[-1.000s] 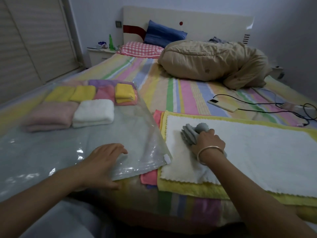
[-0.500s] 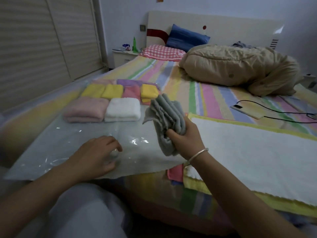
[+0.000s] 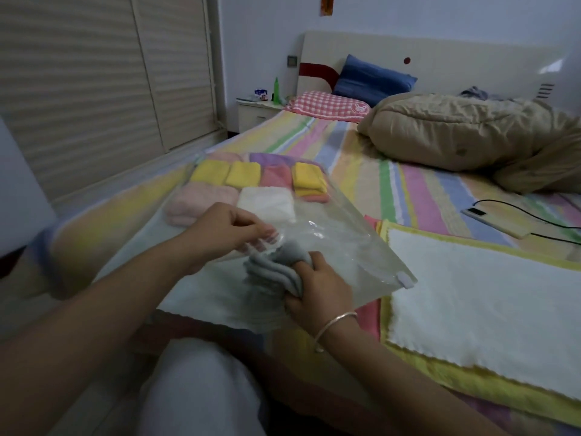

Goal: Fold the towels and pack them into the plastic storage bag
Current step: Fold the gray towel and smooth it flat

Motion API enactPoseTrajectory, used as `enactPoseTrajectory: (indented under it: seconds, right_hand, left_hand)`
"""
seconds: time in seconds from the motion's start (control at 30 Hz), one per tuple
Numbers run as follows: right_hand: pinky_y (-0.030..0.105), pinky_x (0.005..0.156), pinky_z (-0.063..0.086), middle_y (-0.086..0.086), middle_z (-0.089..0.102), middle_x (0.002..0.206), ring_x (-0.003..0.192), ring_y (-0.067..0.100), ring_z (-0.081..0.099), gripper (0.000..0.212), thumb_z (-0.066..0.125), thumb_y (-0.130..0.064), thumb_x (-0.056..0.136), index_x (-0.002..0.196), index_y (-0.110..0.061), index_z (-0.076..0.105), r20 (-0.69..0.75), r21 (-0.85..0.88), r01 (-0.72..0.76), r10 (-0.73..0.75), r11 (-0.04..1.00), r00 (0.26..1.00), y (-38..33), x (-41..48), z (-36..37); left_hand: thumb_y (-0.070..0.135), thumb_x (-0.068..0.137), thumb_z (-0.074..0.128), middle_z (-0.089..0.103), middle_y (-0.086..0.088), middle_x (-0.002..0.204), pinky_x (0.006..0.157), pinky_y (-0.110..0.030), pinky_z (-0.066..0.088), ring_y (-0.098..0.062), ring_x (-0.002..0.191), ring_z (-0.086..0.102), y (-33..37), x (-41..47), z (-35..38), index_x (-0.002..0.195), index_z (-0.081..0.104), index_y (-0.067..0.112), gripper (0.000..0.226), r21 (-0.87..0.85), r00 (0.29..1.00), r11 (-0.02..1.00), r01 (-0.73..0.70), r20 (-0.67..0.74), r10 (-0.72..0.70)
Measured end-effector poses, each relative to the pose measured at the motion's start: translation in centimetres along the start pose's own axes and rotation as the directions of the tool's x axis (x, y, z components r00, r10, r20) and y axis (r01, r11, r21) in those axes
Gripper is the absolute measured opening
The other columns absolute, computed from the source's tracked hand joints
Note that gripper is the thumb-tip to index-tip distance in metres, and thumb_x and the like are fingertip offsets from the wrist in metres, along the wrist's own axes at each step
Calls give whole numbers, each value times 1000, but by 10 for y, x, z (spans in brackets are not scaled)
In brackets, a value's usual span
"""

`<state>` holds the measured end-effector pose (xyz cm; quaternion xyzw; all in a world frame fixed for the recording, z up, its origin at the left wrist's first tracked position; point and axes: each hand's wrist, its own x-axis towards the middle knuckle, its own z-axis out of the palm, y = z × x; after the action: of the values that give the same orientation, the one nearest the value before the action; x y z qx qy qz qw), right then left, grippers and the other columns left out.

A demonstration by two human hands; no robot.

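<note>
Head view, dim room. The plastic storage bag [image 3: 345, 247] lies flat on the bed [image 3: 408, 190], toward its left side, with its mouth facing the person.

Left hand [image 3: 232, 228]: thumb and fingertips are pinched together on the upper sheet of the bag at the mouth, lifting it off the lower sheet.

Right hand [image 3: 317, 291]: fingers are curled tight around a folded grey towel [image 3: 276, 269], its layered edges pointing left. There is a silver bracelet [image 3: 333, 325] on that wrist.

The grey towel sits right at the bag's mouth, just below the left hand. Its far end meets the lifted film; I cannot tell whether it is already inside.

Deep in the bag, folded towels are packed in rows:
- Nearest the mouth, a pink towel [image 3: 201, 199] and a white towel [image 3: 267, 202] lie side by side.
- Behind them are two yellow towels [image 3: 226, 173], a coral towel [image 3: 276, 176], and a yellow stack [image 3: 308, 177] on more coral cloth.
- At the very back is a purple towel [image 3: 270, 158].

The zip slider [image 3: 405, 281] shows at the right corner of the mouth.

Right of the bag, a large white cloth [image 3: 487, 294] is spread flat on a yellow cloth [image 3: 471, 382], both unfolded, at the bed's near edge.

Further back:
- A beige quilt [image 3: 471, 133] is bunched on the right.
- A flat device [image 3: 481, 215] with a black cable lies on the striped sheet.
- A checked pillow [image 3: 327, 105] and a blue pillow [image 3: 374, 81] rest against the headboard.
- A nightstand [image 3: 254, 113] carries a green bottle [image 3: 276, 91].
</note>
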<state>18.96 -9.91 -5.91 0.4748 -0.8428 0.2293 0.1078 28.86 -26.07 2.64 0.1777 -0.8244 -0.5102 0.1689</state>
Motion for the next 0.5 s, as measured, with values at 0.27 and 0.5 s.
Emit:
enactPoseTrajectory:
  seconds: [0.27,0.5]
  right_hand:
    - [33,71,49,7,65,87,80,29,61,14,65,-34,80,87,-23,61,144,241,-413,388,878,910,10,75,1]
    - [23,75,41,-3,62,97,82,8,57,15,52,-38,91,99,-26,55,221,200,-357,313,912,924,24,134,22]
  left_hand:
    - [18,85,70,70,-8,78,57,-17,48,-10,65,59,33,15,8,83,76,9,12,-252,999,967,-30,35,40]
    - [23,91,58,74,-6,89,56,-21,51,-14,68,65,18,27,-5,90,73,7,22,-371,988,929,7,147,51]
